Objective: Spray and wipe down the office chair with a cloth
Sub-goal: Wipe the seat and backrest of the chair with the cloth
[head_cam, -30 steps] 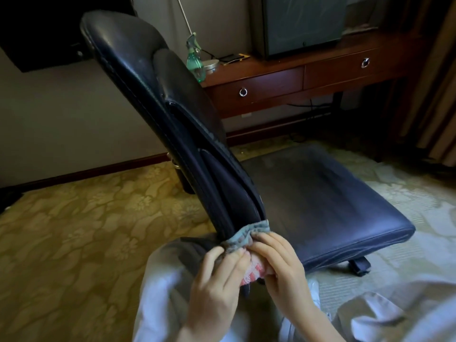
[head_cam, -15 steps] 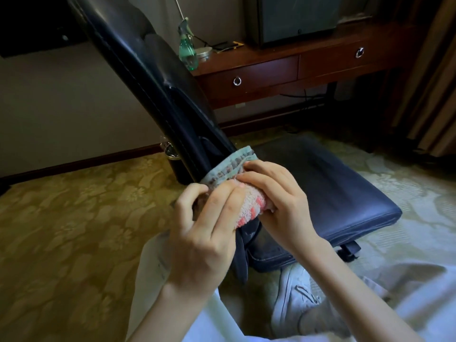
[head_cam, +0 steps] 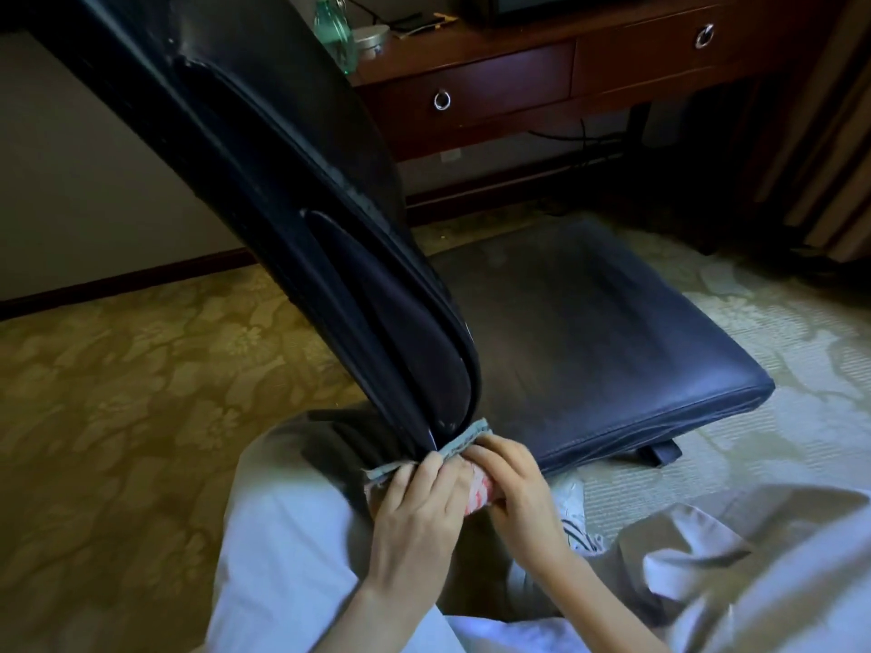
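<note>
Change since half a second ago: both hands and the cloth have dropped from partway up the backrest edge to its lower end; the camera has come closer to the chair.
Head view, office chair (head_cam: 612, 351): dark, leather-like; its backrest (head_cam: 292, 190) leans steeply up to the left of the seat, which lies low over the carpet (head_cam: 118, 393).
Cloth (head_cam: 464, 440): folded around the bottom edge of the backrest, grey-green hem on top, a red-and-white striped part showing between the two hands.
Left hand (head_cam: 419, 506): grip clamped on the cloth at the backrest's left side, thumb on the hem, fingers curled over it.
Right hand (head_cam: 513, 487): grip clamped on the cloth at the backrest's right side, fingers pressing the cloth toward the chair edge.
Spray bottle (head_cam: 332, 30): green, upright on the wooden table (head_cam: 518, 73) behind the chair, partly hidden by the backrest top.
Beside the bottle: a small round tin (head_cam: 372, 37), just to its right on the table.
Table front: two drawers with ring pulls (head_cam: 441, 100).
Person: light trousers (head_cam: 283, 534) near the chair's base, a white shoe (head_cam: 577, 520) just right of the hands.
</note>
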Tool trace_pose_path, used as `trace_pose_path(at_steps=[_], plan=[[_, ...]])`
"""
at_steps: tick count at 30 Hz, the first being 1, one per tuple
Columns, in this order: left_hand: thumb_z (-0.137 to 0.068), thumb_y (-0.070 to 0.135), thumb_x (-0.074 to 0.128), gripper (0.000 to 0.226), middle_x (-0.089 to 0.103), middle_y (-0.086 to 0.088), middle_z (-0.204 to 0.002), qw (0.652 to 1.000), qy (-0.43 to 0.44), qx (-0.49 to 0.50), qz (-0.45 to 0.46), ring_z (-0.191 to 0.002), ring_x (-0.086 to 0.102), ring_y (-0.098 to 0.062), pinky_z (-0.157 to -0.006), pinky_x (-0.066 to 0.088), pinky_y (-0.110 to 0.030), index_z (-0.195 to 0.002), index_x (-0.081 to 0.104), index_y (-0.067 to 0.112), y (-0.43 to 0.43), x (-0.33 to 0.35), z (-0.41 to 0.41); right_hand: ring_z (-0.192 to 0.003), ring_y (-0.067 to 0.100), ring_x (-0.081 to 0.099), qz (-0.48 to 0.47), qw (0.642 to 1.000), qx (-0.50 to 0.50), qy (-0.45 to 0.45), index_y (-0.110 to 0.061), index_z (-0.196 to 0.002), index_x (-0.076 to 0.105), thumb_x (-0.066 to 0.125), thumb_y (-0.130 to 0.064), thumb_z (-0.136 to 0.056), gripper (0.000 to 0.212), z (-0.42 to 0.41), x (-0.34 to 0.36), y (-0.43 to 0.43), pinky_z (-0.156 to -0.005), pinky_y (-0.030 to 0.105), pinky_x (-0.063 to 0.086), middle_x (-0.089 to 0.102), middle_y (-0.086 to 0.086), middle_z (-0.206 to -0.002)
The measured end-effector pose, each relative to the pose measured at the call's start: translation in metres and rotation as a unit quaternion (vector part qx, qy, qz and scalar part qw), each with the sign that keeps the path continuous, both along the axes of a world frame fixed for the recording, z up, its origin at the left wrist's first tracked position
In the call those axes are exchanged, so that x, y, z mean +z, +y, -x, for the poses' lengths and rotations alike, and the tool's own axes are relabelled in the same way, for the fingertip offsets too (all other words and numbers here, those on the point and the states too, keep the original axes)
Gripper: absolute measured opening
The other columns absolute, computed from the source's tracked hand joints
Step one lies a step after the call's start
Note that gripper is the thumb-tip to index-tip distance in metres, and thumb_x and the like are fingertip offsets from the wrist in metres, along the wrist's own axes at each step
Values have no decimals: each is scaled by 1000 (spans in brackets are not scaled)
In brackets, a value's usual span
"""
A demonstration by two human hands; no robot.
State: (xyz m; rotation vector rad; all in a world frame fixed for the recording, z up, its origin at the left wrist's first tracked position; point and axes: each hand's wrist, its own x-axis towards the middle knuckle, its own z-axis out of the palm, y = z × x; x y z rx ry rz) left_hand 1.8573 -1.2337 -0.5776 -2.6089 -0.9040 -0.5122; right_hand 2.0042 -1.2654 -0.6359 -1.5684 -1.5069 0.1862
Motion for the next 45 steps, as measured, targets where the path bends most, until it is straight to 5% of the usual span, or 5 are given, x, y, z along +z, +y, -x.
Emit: trace_pose_path(at_steps=[9, 14, 29, 34, 45], plan=[[-95, 5, 50, 30, 69, -1, -113, 971, -210, -43, -108, -101, 52, -24, -83, 51, -40, -112, 72, 15, -14, 144, -20, -114, 27, 55, -262, 965, 3, 23, 0, -107, 69, 70, 22, -68, 45, -22, 166, 6, -95, 47, 45, 61, 10, -117], [-91, -1, 55, 28, 66, -7, -114, 968, -213, -15, -133, -103, 50, -31, -86, 48, -46, -114, 68, 8, -8, 212, -36, -115, 21, 57, -250, 965, 77, 26, -3, -108, 68, 69, 10, -75, 35, -42, 239, 36, -98, 41, 45, 64, 9, -115], [-101, -1, 19, 50, 68, -12, -112, 991, 52, 13, -126, -102, 67, -30, -82, 56, -38, -116, 66, 7, -1, 74, -41, -110, 11, 59, -71, 980, 46, 181, -15, -113, 64, 71, 0, -79, 38, -37, 85, 33, -93, 37, 51, 64, -4, -115], [-95, 11, 40, 25, 64, -3, -96, 996, 70, -34, -38, -84, 64, -22, -71, 54, -32, -107, 62, 14, 9, 17, -27, -107, 8, 59, 78, 991, 38, 99, -21, -114, 65, 66, -8, -76, 41, -20, 20, 30, -92, 37, 49, 66, -7, -115], [-101, 7, 28, 44, 69, -10, -109, 983, -166, -56, -49, -101, 62, -29, -89, 49, -41, -109, 71, 7, 4, 111, -13, -116, 15, 57, -147, 974, -19, 171, -9, -110, 69, 66, 16, -61, 55, 0, 123, 15, -97, 39, 47, 66, 1, -116]])
